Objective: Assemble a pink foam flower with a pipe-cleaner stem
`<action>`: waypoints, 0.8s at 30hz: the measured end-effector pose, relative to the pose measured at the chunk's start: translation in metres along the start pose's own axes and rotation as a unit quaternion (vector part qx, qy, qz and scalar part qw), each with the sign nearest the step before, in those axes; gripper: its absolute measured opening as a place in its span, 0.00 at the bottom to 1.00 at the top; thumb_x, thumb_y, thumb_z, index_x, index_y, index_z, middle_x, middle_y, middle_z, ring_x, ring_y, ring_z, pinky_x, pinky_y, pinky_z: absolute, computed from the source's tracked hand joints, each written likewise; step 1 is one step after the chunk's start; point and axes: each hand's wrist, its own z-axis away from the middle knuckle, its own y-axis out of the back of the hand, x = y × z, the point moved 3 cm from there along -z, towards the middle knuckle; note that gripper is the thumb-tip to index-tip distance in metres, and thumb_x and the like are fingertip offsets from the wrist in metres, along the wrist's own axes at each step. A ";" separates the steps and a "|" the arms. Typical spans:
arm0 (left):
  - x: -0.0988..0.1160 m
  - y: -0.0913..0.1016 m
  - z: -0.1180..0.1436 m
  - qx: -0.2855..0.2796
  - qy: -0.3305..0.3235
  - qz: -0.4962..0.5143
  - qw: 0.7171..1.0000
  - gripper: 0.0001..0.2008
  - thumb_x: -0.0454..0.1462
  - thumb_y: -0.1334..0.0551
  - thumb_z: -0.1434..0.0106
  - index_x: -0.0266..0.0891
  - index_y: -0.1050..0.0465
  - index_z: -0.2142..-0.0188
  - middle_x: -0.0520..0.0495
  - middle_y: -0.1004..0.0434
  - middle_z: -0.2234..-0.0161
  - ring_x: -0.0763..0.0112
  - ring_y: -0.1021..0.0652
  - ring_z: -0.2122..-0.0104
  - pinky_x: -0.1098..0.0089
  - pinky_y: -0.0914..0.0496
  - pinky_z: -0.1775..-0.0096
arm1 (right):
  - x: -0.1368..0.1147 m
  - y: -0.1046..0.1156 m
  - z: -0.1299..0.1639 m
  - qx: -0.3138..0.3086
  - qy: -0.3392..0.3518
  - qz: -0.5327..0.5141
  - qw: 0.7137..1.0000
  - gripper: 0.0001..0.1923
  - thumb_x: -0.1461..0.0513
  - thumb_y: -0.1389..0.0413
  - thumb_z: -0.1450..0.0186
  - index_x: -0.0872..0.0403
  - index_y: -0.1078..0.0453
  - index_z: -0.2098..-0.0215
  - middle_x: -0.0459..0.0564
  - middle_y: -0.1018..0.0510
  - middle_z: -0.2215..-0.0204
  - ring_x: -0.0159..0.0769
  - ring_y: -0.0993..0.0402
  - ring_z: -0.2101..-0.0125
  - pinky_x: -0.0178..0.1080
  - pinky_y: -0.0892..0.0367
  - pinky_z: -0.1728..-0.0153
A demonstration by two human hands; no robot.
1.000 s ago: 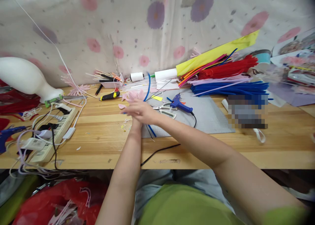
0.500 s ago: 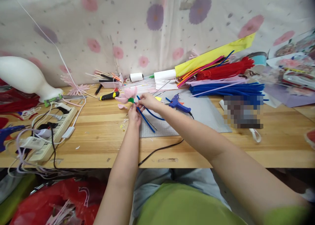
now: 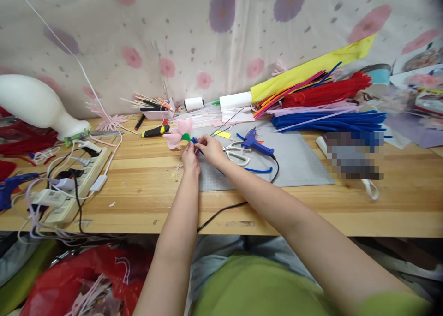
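Our left hand (image 3: 190,155) and right hand (image 3: 210,149) meet just above the near left corner of the grey mat (image 3: 297,166), both pinched on one small thing: a pink flower (image 3: 178,135) with a green collar and a blue stem (image 3: 194,141). The left fingers close on the stem just under the collar, and the right fingers close on the same stem right beside them. The flower head sticks out to the left of the hands, tilted, over bare wood.

The worktop (image 3: 145,200) has its widest open stretch between the hands and its front edge, crossed only by a thin black cord (image 3: 221,212) that runs off that edge. To the left the power strip (image 3: 78,187) and its tangle of wires fill the edge. To the right, the scissors (image 3: 237,154) lie just beside our right hand, and the blue glue gun (image 3: 255,144) is near them on the mat. Behind, the yellow-handled knife (image 3: 155,131) and a litter of sticks crowd the way to the flowered curtain (image 3: 207,44). Bundles of blue stems (image 3: 328,121) and red stems (image 3: 325,93) fill the far right.

How the stem continues beneath our palms is hidden. A patch on the right of the worktop is blurred out. The white vase (image 3: 38,106) is cut off by the left frame edge.
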 end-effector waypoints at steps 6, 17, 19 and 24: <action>-0.001 0.004 -0.003 -0.049 0.044 -0.003 0.998 0.06 0.34 0.41 0.40 0.36 0.24 0.66 0.47 0.21 0.68 0.78 0.24 0.71 0.77 0.33 0.68 | 0.010 -0.002 -0.012 -0.052 0.026 -0.064 0.996 0.04 0.62 0.44 0.42 0.55 0.33 0.74 0.42 0.27 0.76 0.27 0.32 0.73 0.31 0.37 0.68; 0.025 0.015 -0.021 0.065 -0.013 0.156 0.986 0.13 0.32 0.49 0.33 0.37 0.34 0.74 0.58 0.36 0.82 0.87 0.32 0.82 0.83 0.33 0.70 | 0.010 0.006 0.017 -0.300 -0.073 -0.155 0.938 0.12 0.64 0.52 0.35 0.57 0.34 0.75 0.40 0.33 0.87 0.23 0.39 0.87 0.28 0.42 0.83; 0.035 0.021 -0.027 0.059 -0.027 0.179 0.982 0.13 0.33 0.50 0.33 0.37 0.35 0.74 0.58 0.39 0.83 0.87 0.35 0.84 0.85 0.36 0.75 | 0.014 0.016 0.025 -0.335 -0.088 -0.175 0.922 0.12 0.64 0.53 0.34 0.58 0.32 0.73 0.39 0.35 0.87 0.21 0.43 0.88 0.27 0.46 0.86; 0.050 0.039 -0.043 0.009 -0.056 0.195 0.979 0.14 0.36 0.50 0.33 0.38 0.42 0.76 0.58 0.44 0.84 0.85 0.40 0.86 0.83 0.40 0.78 | 0.031 0.033 0.032 -0.386 -0.120 -0.208 0.891 0.10 0.66 0.52 0.37 0.59 0.29 0.68 0.39 0.34 0.85 0.20 0.45 0.87 0.26 0.50 0.87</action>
